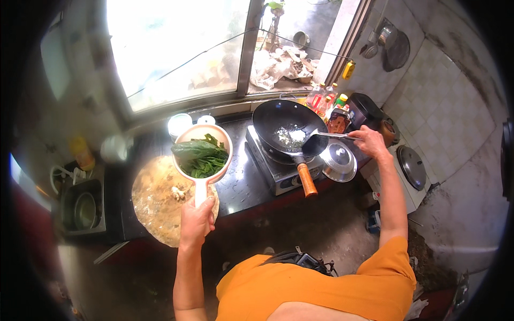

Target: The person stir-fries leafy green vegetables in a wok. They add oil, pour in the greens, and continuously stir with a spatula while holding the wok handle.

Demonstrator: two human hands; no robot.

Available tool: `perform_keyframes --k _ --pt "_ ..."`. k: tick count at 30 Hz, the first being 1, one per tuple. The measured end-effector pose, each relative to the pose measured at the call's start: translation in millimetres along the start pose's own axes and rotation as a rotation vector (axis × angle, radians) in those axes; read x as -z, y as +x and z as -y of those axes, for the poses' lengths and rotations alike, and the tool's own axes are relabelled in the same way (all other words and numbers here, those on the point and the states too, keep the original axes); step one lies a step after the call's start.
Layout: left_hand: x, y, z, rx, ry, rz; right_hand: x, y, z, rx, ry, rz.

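My left hand (197, 220) grips the pale handle of a round strainer-like bowl (229, 160), held up over a round wooden chopping board (156, 204). Leafy greens (202, 158) fill the bowl, with one large leaf on top. A knob of ginger (177, 193) lies on the board. In my right hand (371, 141) is the handle of a metal spatula (335, 135), its dark blade inside the wok at the right side. The black wok (267, 120) sits on a portable cooker (265, 170), its wooden handle (307, 180) towards me. Small pale pieces (291, 135) lie in its bottom.
A metal lid (339, 160) lies right of the cooker. Behind it stand several sauce bottles (321, 98) and a black appliance (363, 110). White containers (179, 125) stand by the window. A sink (100, 208) holding a pot (85, 210) is at far left.
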State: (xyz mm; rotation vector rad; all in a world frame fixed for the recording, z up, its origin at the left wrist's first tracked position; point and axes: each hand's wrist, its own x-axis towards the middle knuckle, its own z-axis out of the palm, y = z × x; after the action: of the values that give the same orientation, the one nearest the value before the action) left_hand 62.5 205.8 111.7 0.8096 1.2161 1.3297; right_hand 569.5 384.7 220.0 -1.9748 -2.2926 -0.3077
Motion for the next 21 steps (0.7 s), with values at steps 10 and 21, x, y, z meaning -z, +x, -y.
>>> perform_keyframes --k 10,21 --pt "-56 4 -1 0.017 0.035 -0.004 -93 19 -2 -0.042 0.192 -0.058" --pt "-90 11 4 0.032 0.118 0.024 -87 -2 -33 -0.051 0.137 0.194"
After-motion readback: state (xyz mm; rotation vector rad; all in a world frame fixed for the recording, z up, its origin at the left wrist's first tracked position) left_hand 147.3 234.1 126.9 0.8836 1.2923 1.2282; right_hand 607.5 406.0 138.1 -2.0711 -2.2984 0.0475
